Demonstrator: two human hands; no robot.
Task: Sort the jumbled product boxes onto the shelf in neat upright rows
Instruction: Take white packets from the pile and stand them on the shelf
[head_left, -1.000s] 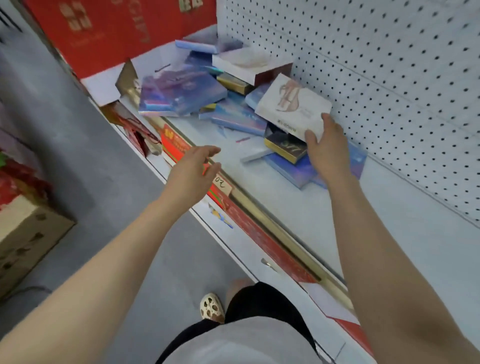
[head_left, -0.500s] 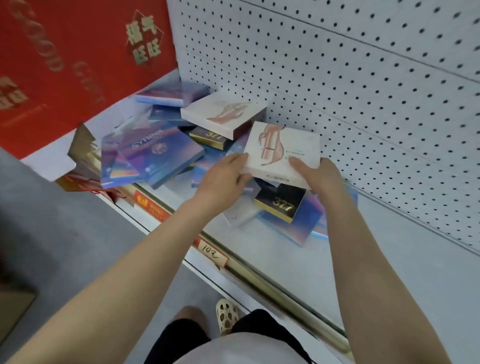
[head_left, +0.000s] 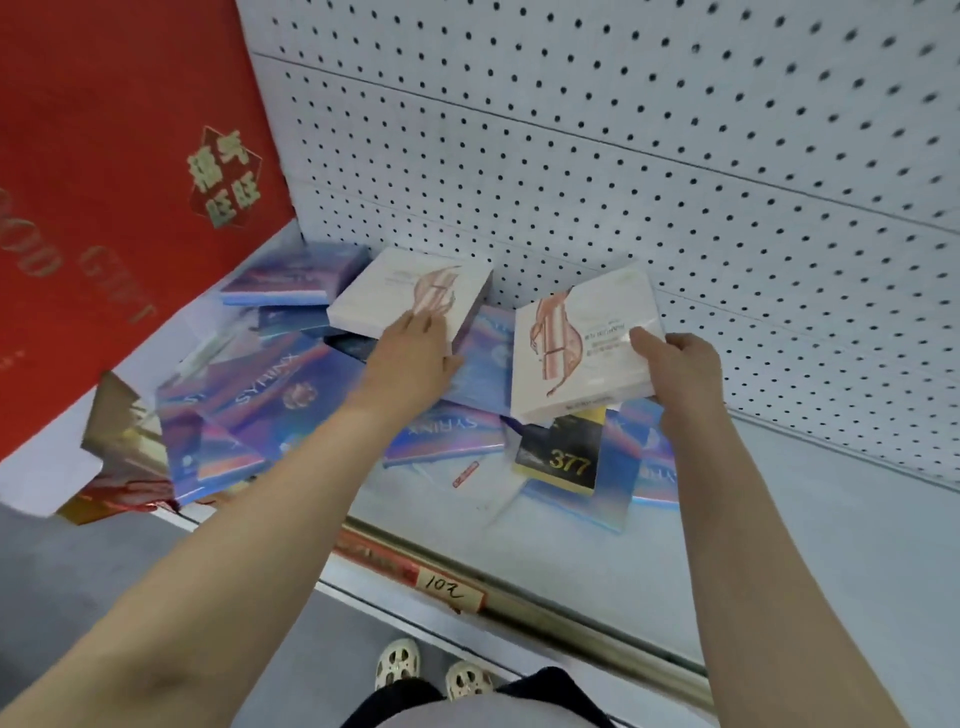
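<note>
Shelf: right hand holds white box tilted.

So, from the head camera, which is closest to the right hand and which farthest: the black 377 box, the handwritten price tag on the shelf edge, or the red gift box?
From the right hand:
1. The black 377 box, just below and left of the hand, in the pile.
2. The handwritten price tag, lower down on the shelf's front rail.
3. The red gift box, far left, at the shelf's end.
</note>
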